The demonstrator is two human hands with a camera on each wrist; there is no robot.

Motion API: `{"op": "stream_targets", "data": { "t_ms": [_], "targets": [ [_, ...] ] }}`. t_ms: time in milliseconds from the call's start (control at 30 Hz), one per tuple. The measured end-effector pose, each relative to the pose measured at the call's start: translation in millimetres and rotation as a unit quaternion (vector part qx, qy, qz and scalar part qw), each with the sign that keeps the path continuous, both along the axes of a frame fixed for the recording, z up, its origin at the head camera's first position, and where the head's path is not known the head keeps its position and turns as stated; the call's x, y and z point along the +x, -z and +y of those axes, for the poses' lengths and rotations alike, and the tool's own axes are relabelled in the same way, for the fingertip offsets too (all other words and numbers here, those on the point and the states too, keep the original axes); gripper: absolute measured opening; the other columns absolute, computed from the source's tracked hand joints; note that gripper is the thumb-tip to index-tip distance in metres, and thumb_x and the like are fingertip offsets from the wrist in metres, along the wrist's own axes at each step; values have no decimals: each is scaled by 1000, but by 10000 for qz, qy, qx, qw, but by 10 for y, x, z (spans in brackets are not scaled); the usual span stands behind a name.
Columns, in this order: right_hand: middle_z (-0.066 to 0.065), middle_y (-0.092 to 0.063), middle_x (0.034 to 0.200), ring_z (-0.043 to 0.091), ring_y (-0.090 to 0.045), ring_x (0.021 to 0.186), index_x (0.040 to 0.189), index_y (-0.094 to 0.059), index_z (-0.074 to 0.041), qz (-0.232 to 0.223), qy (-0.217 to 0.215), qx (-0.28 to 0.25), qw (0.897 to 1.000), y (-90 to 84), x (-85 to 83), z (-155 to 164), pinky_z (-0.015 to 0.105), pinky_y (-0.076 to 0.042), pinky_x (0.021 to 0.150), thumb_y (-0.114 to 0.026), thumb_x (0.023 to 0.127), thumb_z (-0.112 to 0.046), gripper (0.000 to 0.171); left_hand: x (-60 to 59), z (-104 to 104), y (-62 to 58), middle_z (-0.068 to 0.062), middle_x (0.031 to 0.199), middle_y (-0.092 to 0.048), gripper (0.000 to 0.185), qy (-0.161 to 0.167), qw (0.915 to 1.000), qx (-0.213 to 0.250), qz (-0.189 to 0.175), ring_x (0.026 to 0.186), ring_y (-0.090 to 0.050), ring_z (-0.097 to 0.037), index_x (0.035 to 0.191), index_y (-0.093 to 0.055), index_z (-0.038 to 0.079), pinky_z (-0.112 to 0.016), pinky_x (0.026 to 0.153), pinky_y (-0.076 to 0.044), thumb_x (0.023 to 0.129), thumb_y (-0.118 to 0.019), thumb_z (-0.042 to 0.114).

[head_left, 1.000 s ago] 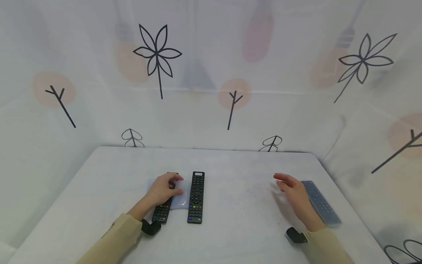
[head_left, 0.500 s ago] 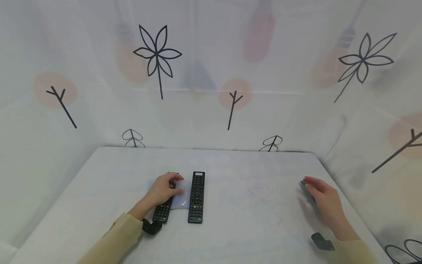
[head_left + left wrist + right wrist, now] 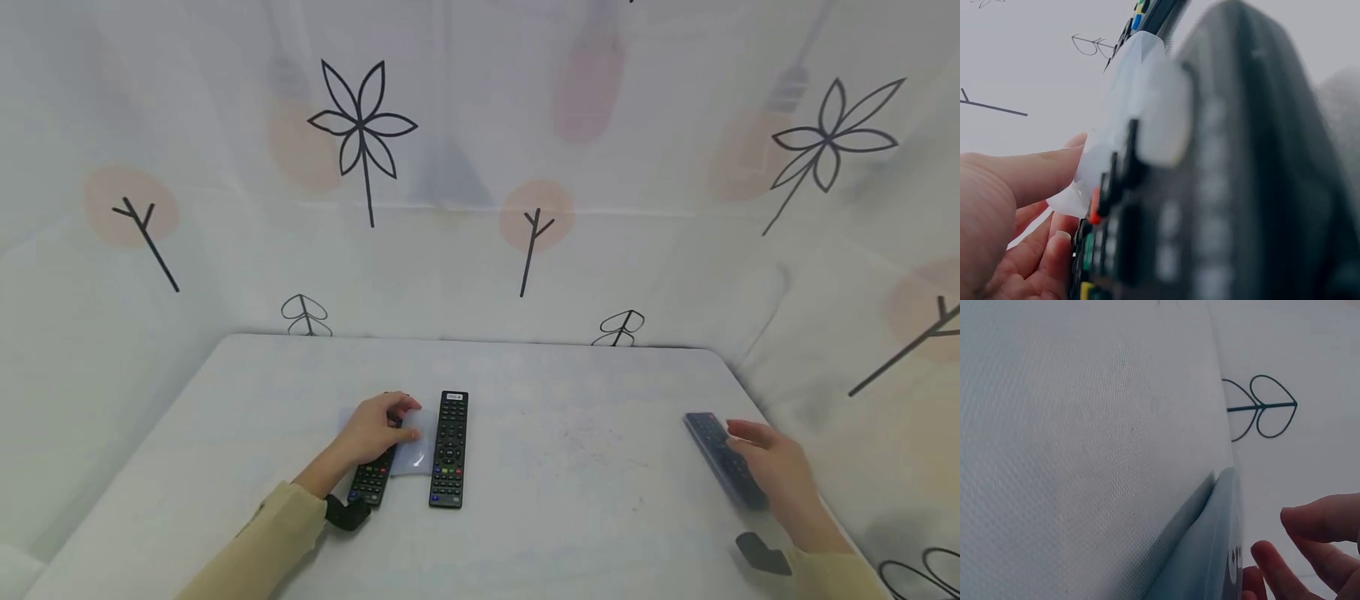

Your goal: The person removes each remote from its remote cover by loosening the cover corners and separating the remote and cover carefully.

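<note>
right hand [image 3: 780, 471] is poised near the right edge of the frame, beside and partly over the bluish-grey remote [image 3: 716, 446], which is laid aslant on the table [image 3: 562, 517]. its thumb and fingers are spread apart, and nothing is seen gripped. for a sound hold, the long edges would best be taken near the remote's middle, with thumb and fingers set opposite each other so that neither end is tipped; buttons are better left unpressed. the forearm is slanted up and leftward from the lower right corner.

left hand [image 3: 369, 429] is arched over the leftmost black remote [image 3: 369, 483], left of centre in the lower half. its thumb and forefinger are curved with a gap between them; whether the remote or the translucent pouch [image 3: 412, 458] beside it is touched cannot be told. a second black remote [image 3: 450, 450] is laid just right of the pouch. the left forearm is angled up and rightward from the lower left.
</note>
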State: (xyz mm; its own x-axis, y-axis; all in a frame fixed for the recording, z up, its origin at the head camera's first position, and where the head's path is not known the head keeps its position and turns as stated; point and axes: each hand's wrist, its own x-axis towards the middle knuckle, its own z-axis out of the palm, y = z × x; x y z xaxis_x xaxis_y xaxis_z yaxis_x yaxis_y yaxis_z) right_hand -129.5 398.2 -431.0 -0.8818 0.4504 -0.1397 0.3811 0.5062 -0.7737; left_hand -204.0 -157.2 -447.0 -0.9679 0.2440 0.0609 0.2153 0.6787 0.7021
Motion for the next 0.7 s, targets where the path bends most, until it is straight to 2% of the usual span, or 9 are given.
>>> {"op": "stream_targets", "data": {
  "t_ms": [267,467,700],
  "targets": [
    [38,-36,145,55,-36,131,143,-42,8,-273,-124,513,9982,-3,-19,50,63,-34,100,-60,92,-6,56,-7,3,-15,4,104,-64,36,56,9999,61,-72,96,-57,-15,111,-70,16,-36,85,-49,78,-84,15],
    [37,-39,142,54,-43,124,141,-42,10,-479,-194,812,9954,42,-57,56,61,-38,97,-63,90,-2,56,-17,7,-47,3,105,-64,36,51,9999,9,-129,96,-57,-16,112,-69,16,-37,85,-49,79,-84,16],
    [41,-41,137,58,-43,121,139,-38,13,-557,-765,1161,9887,24,-31,90,62,-41,92,-64,89,-6,60,-9,4,-59,3,106,-64,36,90,9997,-75,-232,97,-57,-16,113,-69,17,-38,86,-48,80,-83,18]
  ]
}}
